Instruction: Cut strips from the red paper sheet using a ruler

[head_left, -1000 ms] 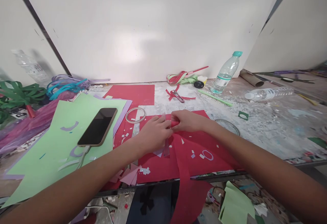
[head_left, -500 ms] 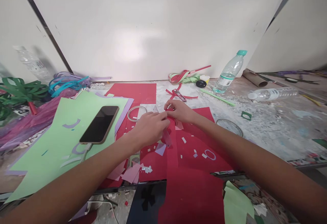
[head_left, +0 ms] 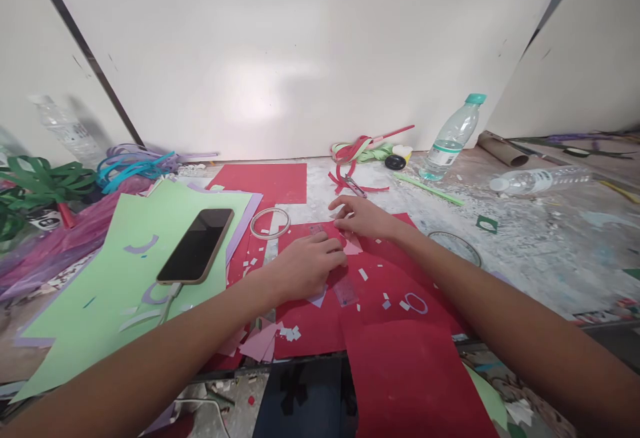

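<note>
My left hand lies over a clear ruler, its fingers bent across it. The ruler rests on a red paper sheet, its ends showing beyond the hand. My right hand is just above the far edge of the red paper, with curled fingers and a gap between thumb and forefinger. I see nothing between them. Below the right hand lies a pink paper piece. Another red sheet hangs over the table's front edge. White scraps and a purple paper ring lie on the red paper.
To the left, a phone on a cable lies on green paper. A tape roll sits beyond my left hand. At the back are a cutter, paper strips and a water bottle; another bottle lies right.
My left hand has moved right and nearer, with the ruler. My right hand has shifted slightly right, apart from the left. The hanging red sheet has swung right.
</note>
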The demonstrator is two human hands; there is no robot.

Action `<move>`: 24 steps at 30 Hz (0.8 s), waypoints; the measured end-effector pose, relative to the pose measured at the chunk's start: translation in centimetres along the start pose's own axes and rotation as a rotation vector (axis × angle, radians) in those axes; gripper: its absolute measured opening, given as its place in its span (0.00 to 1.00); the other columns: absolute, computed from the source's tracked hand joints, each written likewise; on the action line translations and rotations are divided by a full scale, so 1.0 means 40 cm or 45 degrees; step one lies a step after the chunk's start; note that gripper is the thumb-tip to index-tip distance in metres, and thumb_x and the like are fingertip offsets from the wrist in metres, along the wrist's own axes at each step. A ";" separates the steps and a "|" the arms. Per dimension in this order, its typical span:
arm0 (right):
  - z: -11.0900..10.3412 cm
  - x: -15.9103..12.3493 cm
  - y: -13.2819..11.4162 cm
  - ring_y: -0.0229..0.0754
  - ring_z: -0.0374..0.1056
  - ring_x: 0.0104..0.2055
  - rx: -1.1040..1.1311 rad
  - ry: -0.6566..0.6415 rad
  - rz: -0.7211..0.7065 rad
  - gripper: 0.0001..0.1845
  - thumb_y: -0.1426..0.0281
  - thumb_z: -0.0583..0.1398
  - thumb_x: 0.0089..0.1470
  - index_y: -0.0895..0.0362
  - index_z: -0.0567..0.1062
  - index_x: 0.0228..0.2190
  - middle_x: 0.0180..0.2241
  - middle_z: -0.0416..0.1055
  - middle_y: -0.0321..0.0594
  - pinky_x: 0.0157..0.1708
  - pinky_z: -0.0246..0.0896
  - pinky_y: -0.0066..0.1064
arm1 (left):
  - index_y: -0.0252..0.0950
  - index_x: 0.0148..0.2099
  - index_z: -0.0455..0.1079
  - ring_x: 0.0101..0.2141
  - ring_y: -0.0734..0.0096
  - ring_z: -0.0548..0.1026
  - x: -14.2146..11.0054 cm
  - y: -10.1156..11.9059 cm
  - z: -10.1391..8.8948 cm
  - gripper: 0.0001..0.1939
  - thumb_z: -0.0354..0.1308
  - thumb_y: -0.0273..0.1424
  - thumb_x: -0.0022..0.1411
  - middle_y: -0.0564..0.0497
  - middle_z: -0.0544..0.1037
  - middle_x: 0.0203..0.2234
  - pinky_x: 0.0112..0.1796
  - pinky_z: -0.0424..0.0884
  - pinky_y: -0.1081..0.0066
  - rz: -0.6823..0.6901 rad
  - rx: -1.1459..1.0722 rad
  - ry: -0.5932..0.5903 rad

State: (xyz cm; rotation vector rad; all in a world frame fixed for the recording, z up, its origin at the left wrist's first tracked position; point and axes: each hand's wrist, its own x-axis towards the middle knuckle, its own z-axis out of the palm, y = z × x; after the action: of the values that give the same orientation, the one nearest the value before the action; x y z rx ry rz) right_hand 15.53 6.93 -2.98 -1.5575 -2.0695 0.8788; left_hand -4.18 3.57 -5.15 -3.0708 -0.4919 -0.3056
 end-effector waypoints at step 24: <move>0.027 0.005 0.013 0.38 0.68 0.30 -0.101 0.164 0.000 0.14 0.80 0.58 0.44 0.58 0.71 0.36 0.30 0.74 0.39 0.28 0.59 0.26 | 0.38 0.51 0.70 0.52 0.61 0.67 -0.019 -0.016 -0.056 0.21 0.50 0.22 0.55 0.47 0.68 0.52 0.52 0.66 0.64 -0.054 -0.428 -0.128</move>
State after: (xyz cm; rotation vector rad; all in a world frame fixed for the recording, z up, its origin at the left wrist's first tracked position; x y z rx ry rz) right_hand 15.13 6.98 -4.14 -1.6109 -2.0347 0.6844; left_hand -5.51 3.82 -3.13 -3.4191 -0.5627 -0.2593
